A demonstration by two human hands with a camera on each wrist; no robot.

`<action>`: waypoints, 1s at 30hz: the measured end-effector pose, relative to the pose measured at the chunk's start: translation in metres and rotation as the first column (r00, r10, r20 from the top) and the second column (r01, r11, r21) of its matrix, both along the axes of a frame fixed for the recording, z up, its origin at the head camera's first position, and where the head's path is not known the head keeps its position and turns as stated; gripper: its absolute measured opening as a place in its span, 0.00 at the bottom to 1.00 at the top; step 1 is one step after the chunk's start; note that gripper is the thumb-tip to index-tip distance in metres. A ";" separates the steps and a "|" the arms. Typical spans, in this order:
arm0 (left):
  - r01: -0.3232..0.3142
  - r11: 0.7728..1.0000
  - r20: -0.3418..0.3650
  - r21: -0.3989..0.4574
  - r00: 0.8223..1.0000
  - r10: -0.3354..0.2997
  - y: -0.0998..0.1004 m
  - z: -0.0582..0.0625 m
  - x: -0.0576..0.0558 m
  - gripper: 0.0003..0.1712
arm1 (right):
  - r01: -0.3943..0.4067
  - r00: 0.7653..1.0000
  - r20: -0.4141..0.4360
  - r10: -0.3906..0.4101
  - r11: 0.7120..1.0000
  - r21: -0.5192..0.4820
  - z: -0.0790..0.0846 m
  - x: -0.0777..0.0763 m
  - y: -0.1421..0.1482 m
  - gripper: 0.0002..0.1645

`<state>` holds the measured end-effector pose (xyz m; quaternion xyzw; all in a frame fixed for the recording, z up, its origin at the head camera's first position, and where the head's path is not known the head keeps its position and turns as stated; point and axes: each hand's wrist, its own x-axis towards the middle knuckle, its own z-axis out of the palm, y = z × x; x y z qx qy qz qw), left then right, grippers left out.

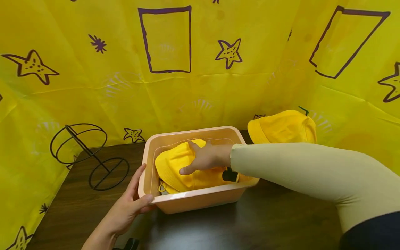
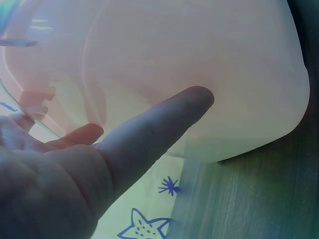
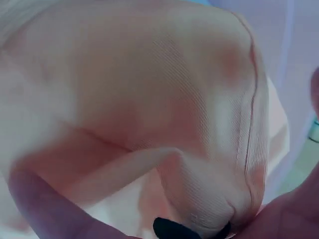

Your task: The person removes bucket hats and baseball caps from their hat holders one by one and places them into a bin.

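A pale peach plastic tub [image 1: 200, 205] stands on the dark table, with a yellow cloth hat [image 1: 175, 159] lying inside it. At the tub's near left corner my left hand [image 1: 126, 208] grips the rim, thumb on top and fingers against the outside wall. The left wrist view shows a straight finger [image 2: 159, 124] along that wall. My right hand [image 1: 206, 156] reaches into the tub and rests on the hat with fingers spread. Close up, the hat's stitched cloth [image 3: 164, 99] fills the right wrist view, fingers at its lower edges. A yellow cord loop [image 1: 162, 186] shows beside the brim.
Behind my right forearm sits a second yellow hat [image 1: 284, 126] with a green stem-like piece. A black wire stand [image 1: 100, 163] with two rings is left of the tub. Yellow patterned cloth [image 1: 200, 100] hangs behind the dark wooden table [image 1: 68, 208].
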<state>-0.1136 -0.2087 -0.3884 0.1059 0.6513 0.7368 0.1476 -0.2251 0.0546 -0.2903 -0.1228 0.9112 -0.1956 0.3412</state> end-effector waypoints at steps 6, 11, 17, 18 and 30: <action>0.004 1.000 -0.001 0.010 1.000 -0.004 -0.001 -0.002 -0.002 0.52 | -0.064 0.998 -0.022 0.066 0.996 0.067 -0.038 -0.012 -0.021 0.69; -0.008 1.000 0.022 0.004 1.000 0.008 0.000 -0.002 -0.003 0.53 | -0.113 0.993 -0.013 0.116 0.984 0.140 -0.058 -0.022 -0.029 0.69; -0.003 1.000 0.021 -0.004 1.000 0.003 -0.001 -0.002 -0.003 0.53 | -0.112 0.994 0.035 0.107 0.978 0.179 -0.081 -0.026 -0.037 0.74; -0.002 1.000 0.020 -0.004 1.000 0.002 -0.001 -0.002 -0.003 0.53 | -0.117 0.993 0.025 0.114 0.971 0.210 -0.084 -0.026 -0.039 0.75; -0.020 1.000 0.019 -0.003 1.000 0.020 0.001 -0.001 -0.004 0.52 | -0.352 0.896 -0.060 0.440 0.787 0.506 -0.097 -0.013 -0.060 0.51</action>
